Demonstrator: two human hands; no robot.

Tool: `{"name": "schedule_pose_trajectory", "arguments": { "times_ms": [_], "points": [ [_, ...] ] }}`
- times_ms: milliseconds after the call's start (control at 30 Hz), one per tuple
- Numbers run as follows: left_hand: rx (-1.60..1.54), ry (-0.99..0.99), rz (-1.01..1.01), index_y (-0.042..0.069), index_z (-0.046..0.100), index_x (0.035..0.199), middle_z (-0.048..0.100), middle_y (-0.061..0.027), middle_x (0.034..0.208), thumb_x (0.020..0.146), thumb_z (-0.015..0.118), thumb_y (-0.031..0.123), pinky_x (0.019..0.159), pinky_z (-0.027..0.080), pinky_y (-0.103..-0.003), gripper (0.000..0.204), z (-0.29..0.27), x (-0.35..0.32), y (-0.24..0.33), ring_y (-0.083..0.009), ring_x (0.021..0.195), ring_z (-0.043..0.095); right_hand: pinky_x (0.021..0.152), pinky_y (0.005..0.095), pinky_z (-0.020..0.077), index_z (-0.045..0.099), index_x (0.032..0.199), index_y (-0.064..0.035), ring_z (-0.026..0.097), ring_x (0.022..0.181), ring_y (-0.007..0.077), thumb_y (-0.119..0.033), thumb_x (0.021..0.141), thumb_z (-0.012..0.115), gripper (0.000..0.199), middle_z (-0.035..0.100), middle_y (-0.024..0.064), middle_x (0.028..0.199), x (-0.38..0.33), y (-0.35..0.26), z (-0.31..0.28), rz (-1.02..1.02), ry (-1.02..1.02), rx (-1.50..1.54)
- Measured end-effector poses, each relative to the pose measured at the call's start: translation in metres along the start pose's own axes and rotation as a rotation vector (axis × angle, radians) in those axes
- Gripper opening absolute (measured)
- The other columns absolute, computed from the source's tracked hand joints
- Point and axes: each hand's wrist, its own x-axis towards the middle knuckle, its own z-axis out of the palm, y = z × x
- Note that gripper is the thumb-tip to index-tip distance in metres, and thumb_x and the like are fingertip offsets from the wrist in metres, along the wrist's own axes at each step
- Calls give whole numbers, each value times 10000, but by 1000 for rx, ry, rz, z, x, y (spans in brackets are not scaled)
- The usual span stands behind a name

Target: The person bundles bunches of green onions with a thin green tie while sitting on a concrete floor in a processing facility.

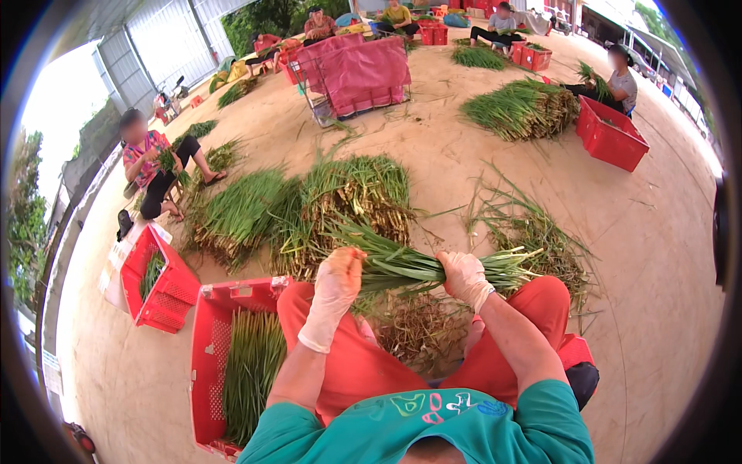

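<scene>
A bunch of green onions lies across my knees, held at both ends of my grip. My left hand, in a pale glove, closes on the stalks near their leafy part. My right hand, also gloved, grips the same bunch further right, with the tips sticking out past it toward the right. Below the bunch, between my orange trouser legs, lies a heap of brown trimmings. A red crate at my left holds cleaned green stalks laid lengthwise.
Large piles of green onions lie on the concrete floor ahead. A second red crate stands at far left, another red crate at upper right. Several people sit around the floor working. A cart with pink cloth stands behind.
</scene>
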Motion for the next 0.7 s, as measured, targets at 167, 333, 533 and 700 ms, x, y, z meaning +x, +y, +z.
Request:
{"name": "schedule_pose_trajectory", "arguments": {
  "times_ms": [167, 333, 533, 700],
  "points": [
    [-632, 54, -282, 44, 669, 891, 679, -42, 825, 1034, 536, 184, 505, 465, -239, 241, -43, 22, 14, -61, 535, 514, 701, 456, 516, 571, 1005, -101, 648, 826, 344, -100, 740, 664, 280, 647, 128, 845, -7, 8, -2, -25, 69, 2],
    [412, 88, 188, 30, 696, 883, 676, -90, 860, 853, 733, 113, 664, 498, -299, 96, -39, 44, -2, -182, 734, 600, 681, 447, 508, 554, 1003, -115, 641, 804, 317, -126, 755, 666, 273, 624, 101, 829, -8, 4, -2, -65, 56, -106],
    [563, -314, 174, 84, 653, 766, 668, -90, 735, 749, 609, 61, 693, 499, -395, 52, -9, 30, -30, -281, 714, 634, 668, 410, 499, 533, 997, -126, 619, 757, 291, -160, 751, 677, 287, 595, 76, 806, -9, -3, -4, -134, 55, -265],
    [-653, 42, -376, 43, 635, 836, 661, -54, 780, 948, 567, 94, 671, 507, -283, 140, -2, 18, -39, -144, 710, 604, 698, 410, 494, 537, 1011, -127, 626, 776, 289, -154, 726, 700, 329, 601, 77, 822, -8, -7, -6, -102, 51, -137]
  ]
}}
